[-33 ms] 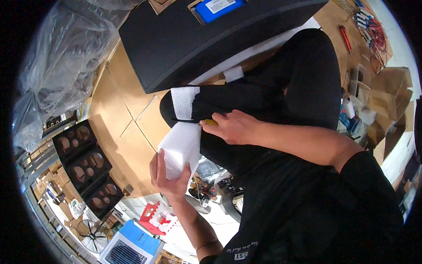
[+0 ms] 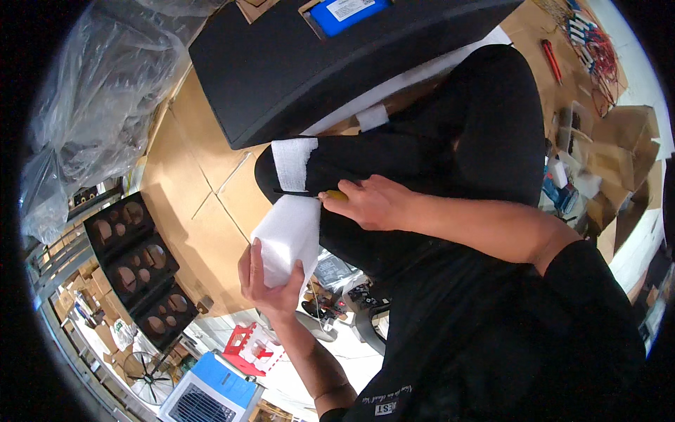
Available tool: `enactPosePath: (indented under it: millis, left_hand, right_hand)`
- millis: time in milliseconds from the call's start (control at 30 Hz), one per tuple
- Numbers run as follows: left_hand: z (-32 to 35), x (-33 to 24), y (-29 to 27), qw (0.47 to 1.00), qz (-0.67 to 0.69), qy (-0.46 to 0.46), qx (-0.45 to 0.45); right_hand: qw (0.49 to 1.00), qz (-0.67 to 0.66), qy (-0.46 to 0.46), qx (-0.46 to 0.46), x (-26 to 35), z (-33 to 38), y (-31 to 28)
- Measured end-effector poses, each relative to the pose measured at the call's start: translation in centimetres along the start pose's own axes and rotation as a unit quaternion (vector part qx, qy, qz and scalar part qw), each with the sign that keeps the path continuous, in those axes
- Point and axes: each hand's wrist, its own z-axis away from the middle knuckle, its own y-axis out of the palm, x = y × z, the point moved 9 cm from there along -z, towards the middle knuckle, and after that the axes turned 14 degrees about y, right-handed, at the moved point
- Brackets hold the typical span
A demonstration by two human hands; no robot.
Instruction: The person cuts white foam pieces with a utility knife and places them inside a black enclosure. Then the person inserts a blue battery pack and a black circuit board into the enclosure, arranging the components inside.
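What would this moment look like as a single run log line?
left hand grips white foam block | right hand holds yellow-handled tool at its top | cardboard beneath

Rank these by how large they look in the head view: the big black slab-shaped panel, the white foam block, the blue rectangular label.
1. Big black slab-shaped panel
2. White foam block, held in the left hand
3. Blue rectangular label, partly cut off by the frame edge

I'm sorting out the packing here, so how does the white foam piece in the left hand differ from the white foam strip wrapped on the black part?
The foam piece is a thick, loose block gripped by the left hand; the foam strip is a thin band wrapped flat on the black part. The block looks larger, the strip narrower. The block is held at its lower end; no hand touches the strip, though the right hand is close below it. Both are white packing foam.
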Motion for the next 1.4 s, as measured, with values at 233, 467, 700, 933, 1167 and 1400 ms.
enactPosePath:
  millis: [233,467,700,933,1167,1400]
  left_hand:
    - [2.9,3.3,-2.5,0.917,0.312,-0.186,-0.167]
    - [2.3,4.4,-1.9,0.893,0.365,-0.213,-0.153]
    - [-1.3,4.5,-1.1,0.92,0.344,-0.172,-0.073]
    - [-4.8,-0.6,-1.0,0.997,0.077,-0.012,0.015]
    - [-3.7,-3.4,0.0,0.999,0.033,0.01,-0.006]
    - [-3.0,-3.5,0.1,0.998,0.003,0.038,-0.054]
  right_hand:
    - [0.999,-0.047,0.021,0.013,-0.7,0.6,-0.4]
    - [0.955,-0.264,0.117,-0.064,-2.5,2.9,-4.0]
    - [0.881,-0.343,0.314,0.09,-4.3,6.3,-5.9]
    - [0.961,-0.193,0.185,0.069,1.2,5.9,-9.4]
    - [0.997,-0.047,0.064,-0.001,5.9,4.3,-10.3]
    - [0.997,0.051,0.043,-0.025,6.9,3.0,-9.8]
